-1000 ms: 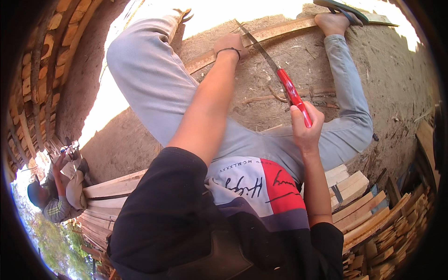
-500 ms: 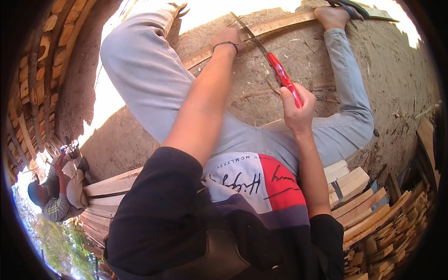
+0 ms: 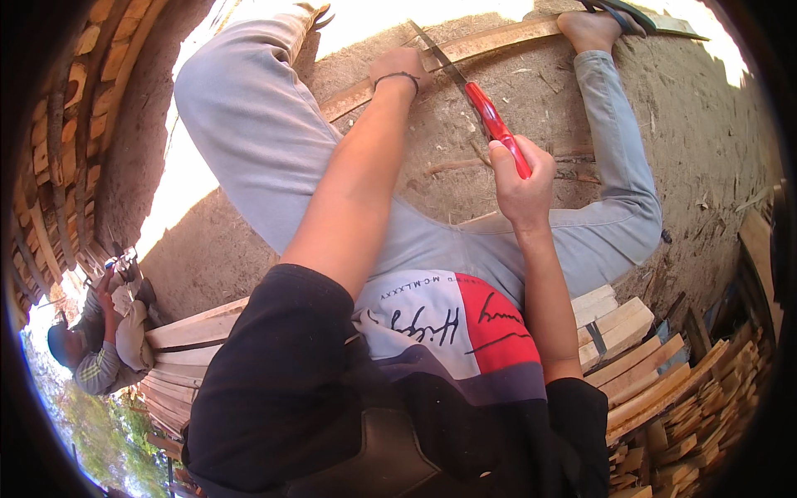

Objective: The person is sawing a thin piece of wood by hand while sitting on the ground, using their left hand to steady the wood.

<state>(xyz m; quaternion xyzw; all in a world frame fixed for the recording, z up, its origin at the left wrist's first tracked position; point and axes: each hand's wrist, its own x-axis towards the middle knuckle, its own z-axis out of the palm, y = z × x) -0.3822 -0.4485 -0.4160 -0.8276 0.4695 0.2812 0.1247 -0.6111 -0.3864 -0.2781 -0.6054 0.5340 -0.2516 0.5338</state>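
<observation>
My right hand (image 3: 526, 181) is wrapped round the red handle of a handsaw (image 3: 492, 118). The saw's narrow dark blade points up and left, and it crosses a long wooden plank (image 3: 498, 39) lying low over the dirt ground. Just left of the blade, my left hand (image 3: 400, 68) is closed on the plank, a thin dark band round its wrist. Its fingertips are hidden behind the back of the hand. At the far right my bare foot (image 3: 588, 30) rests against the plank by a dark sandal.
Stacked boards (image 3: 618, 328) lie behind me at the right, with a heap of thin wood offcuts (image 3: 722, 415) beside them. More boards (image 3: 187, 340) extend to the left, where another person (image 3: 95, 340) sits. A wall of piled timber (image 3: 70, 124) stands at the far left.
My right hand has pushed the saw a short way forward, away from my body, so the handle sits nearer the plank. My left hand stays at the plank.
</observation>
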